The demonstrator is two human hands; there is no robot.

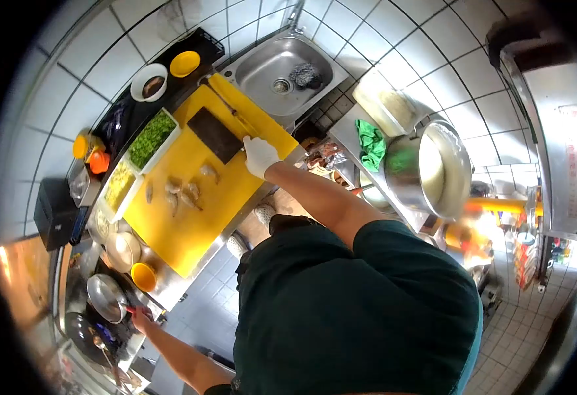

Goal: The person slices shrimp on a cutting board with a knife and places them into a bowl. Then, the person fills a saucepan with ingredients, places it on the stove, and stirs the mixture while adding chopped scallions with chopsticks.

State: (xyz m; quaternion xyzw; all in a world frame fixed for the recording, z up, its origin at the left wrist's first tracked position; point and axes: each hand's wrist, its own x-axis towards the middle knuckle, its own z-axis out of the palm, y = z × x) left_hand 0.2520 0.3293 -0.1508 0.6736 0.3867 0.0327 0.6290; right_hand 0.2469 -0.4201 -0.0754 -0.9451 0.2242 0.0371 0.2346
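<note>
White tiled walls (380,33) surround a kitchen desk (172,291) bearing a yellow cutting board (183,243). On the board, the dark cleaver (214,134) lies straight ahead of the gloved right hand (261,157), its long axis slanting toward that nearer hand. Right fingers meet the cleaver's near end; I cannot tell whether they clamp its handle. Well apart, the bare left hand (143,320) has its fingers wrapped around the red handle of a pan (106,297).

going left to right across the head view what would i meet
Black box, silver pan, left hand, cleaver, gloved right hand, green cloth, large metal pot.
</note>
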